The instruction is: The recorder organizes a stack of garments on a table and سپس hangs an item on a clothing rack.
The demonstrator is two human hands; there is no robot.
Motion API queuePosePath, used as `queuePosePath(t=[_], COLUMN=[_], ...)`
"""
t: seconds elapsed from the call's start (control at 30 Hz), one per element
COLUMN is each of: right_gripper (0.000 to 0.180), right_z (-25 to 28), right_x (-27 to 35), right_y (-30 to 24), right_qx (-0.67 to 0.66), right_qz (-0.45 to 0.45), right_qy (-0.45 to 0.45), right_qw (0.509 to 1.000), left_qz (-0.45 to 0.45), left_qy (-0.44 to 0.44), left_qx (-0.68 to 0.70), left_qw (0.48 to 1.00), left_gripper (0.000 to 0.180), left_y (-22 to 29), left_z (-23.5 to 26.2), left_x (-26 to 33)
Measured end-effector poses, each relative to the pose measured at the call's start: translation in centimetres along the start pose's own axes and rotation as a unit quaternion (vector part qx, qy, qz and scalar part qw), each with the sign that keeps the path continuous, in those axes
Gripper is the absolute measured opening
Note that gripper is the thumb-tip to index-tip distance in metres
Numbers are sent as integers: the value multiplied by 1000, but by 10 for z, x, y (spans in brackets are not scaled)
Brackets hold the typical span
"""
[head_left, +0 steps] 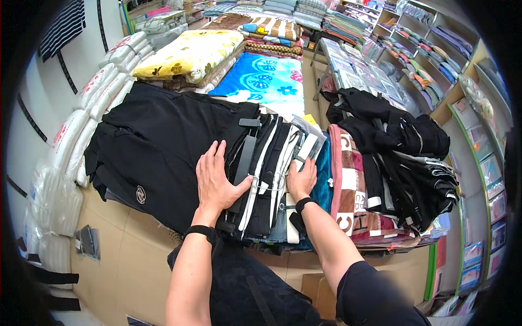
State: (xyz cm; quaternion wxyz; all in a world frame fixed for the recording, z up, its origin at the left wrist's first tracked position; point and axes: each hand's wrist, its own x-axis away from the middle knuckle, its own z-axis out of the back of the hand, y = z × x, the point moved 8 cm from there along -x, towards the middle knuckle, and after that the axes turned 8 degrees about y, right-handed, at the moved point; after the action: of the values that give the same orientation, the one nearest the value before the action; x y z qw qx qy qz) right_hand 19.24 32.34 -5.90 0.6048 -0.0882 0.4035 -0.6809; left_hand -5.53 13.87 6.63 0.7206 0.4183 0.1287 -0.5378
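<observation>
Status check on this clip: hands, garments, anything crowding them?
Left hand flat on black garment stack. Right hand fingering hangered clothes. Plaid blanket abuts at right.

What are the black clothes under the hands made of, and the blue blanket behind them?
The black clothes under the left hand look like thin, smooth woven cloth, matte, with soft folds; the exact fibre can't be told. The blue blanket with flower and circle prints looks like soft fleece or plush, slightly fuzzy. The right hand rests on garments with white-edged strips.
</observation>
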Motion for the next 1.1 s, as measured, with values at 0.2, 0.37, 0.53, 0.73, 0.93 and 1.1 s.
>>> queuePosePath(t=[0.2, 0.37, 0.53, 0.73, 0.93, 1.1], right_gripper=[71, 72, 72, 71, 71, 71], right_z=[1, 3, 2, 1, 3, 4], right_x=[2, 2, 2, 3, 4, 3], right_y=[0, 0, -1, -1, -4, -3], right_qx=[-2, 8, 5, 10, 10, 6], right_qz=[-3, -3, 1, 10, 13, 12], right_qy=[9, 12, 14, 23, 20, 24], right_qw=[1000, 1000, 1000, 1000, 1000, 1000], left_qz=[2, 4, 6, 5, 5, 3], left_qy=[-9, -14, -14, -12, -9, -12], left_qx=[-11, -10, -9, -12, -6, -14], left_qw=[1000, 1000, 1000, 1000, 1000, 1000], left_gripper=[110, 110, 110, 110, 109, 109], left_y=[0, -1, -1, -1, -1, 1], left_z=[-2, -3, -3, -4, -2, -3], left_x=[0, 0, 0, 1, 1, 0])
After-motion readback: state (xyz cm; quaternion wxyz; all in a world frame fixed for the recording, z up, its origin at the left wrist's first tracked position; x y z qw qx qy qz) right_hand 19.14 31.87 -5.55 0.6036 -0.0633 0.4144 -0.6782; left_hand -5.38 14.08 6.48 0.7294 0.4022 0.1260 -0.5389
